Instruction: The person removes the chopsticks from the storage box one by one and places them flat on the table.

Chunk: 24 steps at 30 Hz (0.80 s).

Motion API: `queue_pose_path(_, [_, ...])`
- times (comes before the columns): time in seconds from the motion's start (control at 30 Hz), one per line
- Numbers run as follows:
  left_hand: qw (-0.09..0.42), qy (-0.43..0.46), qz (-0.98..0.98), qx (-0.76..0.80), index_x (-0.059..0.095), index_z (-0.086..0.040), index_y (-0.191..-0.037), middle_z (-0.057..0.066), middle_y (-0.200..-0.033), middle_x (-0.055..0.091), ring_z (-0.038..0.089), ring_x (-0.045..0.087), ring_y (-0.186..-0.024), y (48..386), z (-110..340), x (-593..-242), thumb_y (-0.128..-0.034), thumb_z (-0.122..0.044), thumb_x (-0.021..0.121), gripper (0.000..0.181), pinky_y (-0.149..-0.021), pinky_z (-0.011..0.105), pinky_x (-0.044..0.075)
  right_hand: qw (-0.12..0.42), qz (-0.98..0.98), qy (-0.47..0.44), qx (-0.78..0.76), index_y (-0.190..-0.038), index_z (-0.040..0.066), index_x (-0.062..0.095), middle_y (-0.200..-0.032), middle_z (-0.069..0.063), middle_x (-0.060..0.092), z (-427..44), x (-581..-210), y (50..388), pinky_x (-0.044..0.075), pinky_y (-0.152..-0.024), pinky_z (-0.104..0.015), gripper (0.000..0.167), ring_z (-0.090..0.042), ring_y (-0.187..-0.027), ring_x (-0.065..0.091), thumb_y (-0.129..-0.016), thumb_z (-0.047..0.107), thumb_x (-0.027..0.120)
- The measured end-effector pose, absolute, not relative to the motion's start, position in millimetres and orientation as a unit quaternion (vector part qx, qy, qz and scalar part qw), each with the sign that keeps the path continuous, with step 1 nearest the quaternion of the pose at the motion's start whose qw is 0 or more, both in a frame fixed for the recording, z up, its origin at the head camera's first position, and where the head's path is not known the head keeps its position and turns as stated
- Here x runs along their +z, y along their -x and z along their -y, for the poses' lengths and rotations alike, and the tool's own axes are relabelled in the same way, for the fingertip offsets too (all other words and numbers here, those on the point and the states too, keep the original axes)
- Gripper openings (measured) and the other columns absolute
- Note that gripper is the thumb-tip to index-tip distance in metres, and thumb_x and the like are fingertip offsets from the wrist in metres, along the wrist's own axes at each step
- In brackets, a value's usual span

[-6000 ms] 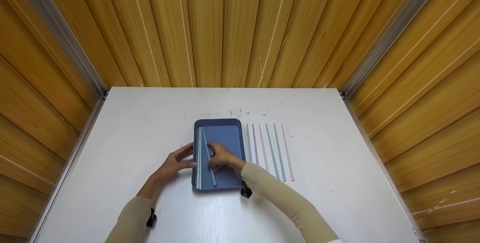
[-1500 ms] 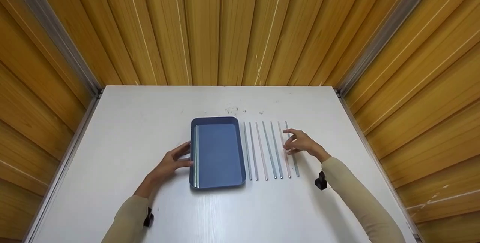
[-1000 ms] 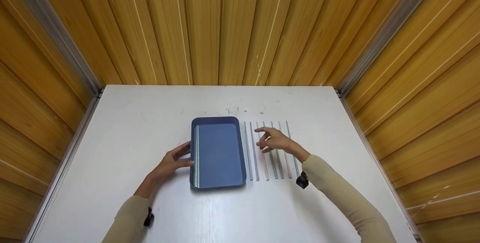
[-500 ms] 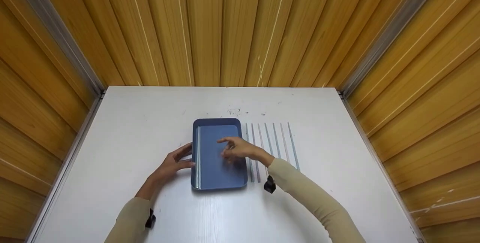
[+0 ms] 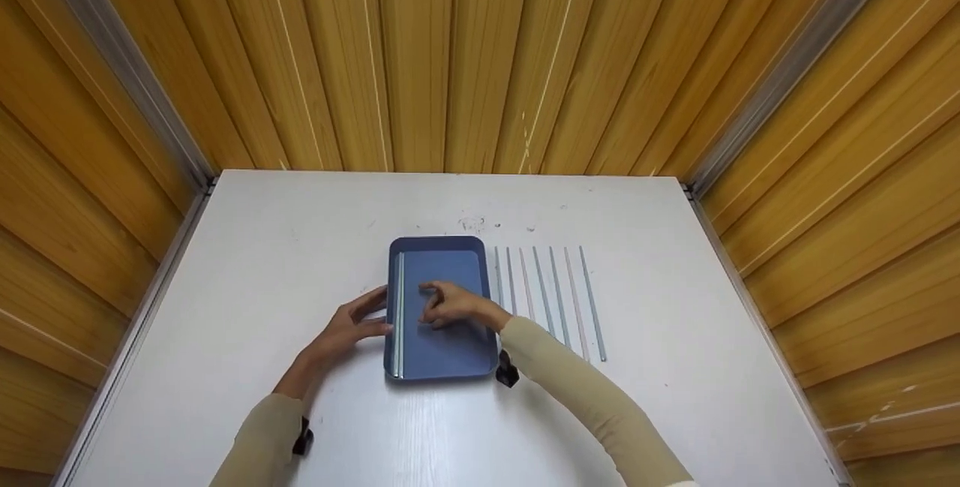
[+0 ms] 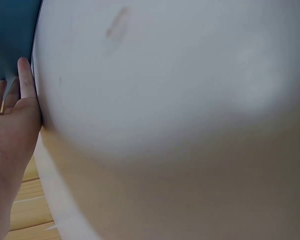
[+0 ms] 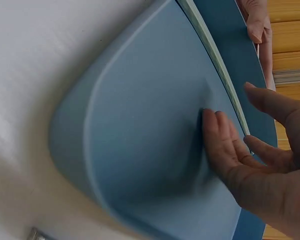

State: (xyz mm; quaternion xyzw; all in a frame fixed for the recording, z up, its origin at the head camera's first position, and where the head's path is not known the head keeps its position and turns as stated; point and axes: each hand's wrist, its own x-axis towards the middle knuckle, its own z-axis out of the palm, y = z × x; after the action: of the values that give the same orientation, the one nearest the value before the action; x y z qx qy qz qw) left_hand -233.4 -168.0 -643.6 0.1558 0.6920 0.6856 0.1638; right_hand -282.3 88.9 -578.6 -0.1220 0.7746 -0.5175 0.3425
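A blue rectangular tray (image 5: 450, 359) lies on the white table. Two thin pale green chopsticks (image 5: 398, 352) lie side by side along its left wall, and one shows as a pale green chopstick (image 7: 215, 55) in the right wrist view. At the tray's left side, my left hand (image 5: 339, 333) rests its fingers and thumb against the wall; the fingers look straight in the left wrist view. My right hand (image 5: 454, 305) hovers over the tray's middle, to the right of the green chopsticks. Its fingers are loosely bent, and nothing is between them.
Right of the tray, several chopsticks (image 5: 592, 303) in green, blue, purple and pink lie in a spaced row, partly covered by the right forearm. Wood-patterned walls (image 5: 480, 59) stand behind and beside the table (image 5: 300, 239).
Earlier, my right hand held a blue chopstick inside the tray. A blue chopstick now lies at the row's right end, and the bare right hand has moved left, back over the tray.
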Motion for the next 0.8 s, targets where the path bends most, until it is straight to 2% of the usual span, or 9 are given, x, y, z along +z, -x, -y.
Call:
queue_pose_path(0.17, [0.165, -0.154, -0.687, 0.691, 0.027, -0.003, -0.161, 0.023, -0.166, 0.029, 0.044, 0.029, -0.153, 233, 169, -644, -0.0950, -0.006, 0.071, 0.079, -0.110, 0.023, 0.049, 0.292, -0.775, 0.104, -0.551, -0.153, -0.005, 0.035, -0.088, -0.004, 0.064, -75, -586, 288, 0.065, -0.075, -0.035, 0.081, -0.013, -0.073, 0.066, -0.083, -0.006, 0.075])
queue_pose_path(0.37, [0.169, -0.162, -0.684, 0.691, 0.025, -0.001, -0.161, 0.024, -0.166, 0.029, 0.044, 0.029, -0.153, 233, 169, -644, -0.0953, -0.006, 0.070, 0.080, -0.113, 0.024, 0.047, 0.248, -0.833, 0.133, -0.476, -0.153, 0.001, 0.040, -0.094, -0.009, 0.059, -63, -592, 286, 0.065, -0.064, -0.036, 0.087, -0.014, -0.066, 0.061, -0.080, 0.005, 0.086])
queue_pose_path(0.53, [0.167, -0.146, -0.683, 0.696, 0.028, -0.001, -0.160, 0.025, -0.163, 0.033, 0.044, 0.032, -0.152, 232, 169, -643, -0.0931, -0.004, 0.073, 0.080, -0.110, 0.023, 0.049, 0.185, -0.893, 0.194, -0.362, -0.150, -0.003, 0.044, -0.104, -0.018, 0.066, -55, -591, 282, 0.058, -0.093, -0.037, 0.088, -0.020, -0.089, 0.059, -0.078, 0.022, 0.090])
queue_pose_path(0.63, [0.169, -0.140, -0.684, 0.696, 0.029, -0.002, -0.160, 0.024, -0.163, 0.034, 0.043, 0.032, -0.152, 232, 169, -642, -0.0925, -0.005, 0.074, 0.081, -0.109, 0.022, 0.050, 0.165, -0.904, 0.204, -0.337, -0.146, -0.005, 0.047, -0.106, -0.020, 0.067, -53, -590, 281, 0.052, -0.103, -0.039, 0.086, -0.026, -0.103, 0.058, -0.076, 0.021, 0.091])
queue_pose_path(0.7, [0.171, -0.141, -0.683, 0.696, 0.029, -0.002, -0.160, 0.024, -0.163, 0.034, 0.043, 0.032, -0.152, 232, 168, -642, -0.0926, -0.006, 0.074, 0.081, -0.110, 0.022, 0.049, 0.167, -0.905, 0.200, -0.335, -0.146, -0.004, 0.048, -0.106, -0.020, 0.066, -53, -589, 281, 0.055, -0.100, -0.040, 0.085, -0.027, -0.101, 0.058, -0.075, 0.018, 0.091])
queue_pose_path(0.8, [0.171, -0.143, -0.685, 0.693, 0.029, -0.002, -0.160, 0.023, -0.164, 0.033, 0.042, 0.031, -0.153, 232, 168, -642, -0.0929, -0.006, 0.073, 0.081, -0.111, 0.024, 0.049, 0.197, -0.886, 0.177, -0.379, -0.147, -0.003, 0.047, -0.100, -0.019, 0.061, -55, -590, 282, 0.065, -0.080, -0.039, 0.085, -0.022, -0.084, 0.060, -0.074, 0.006, 0.090])
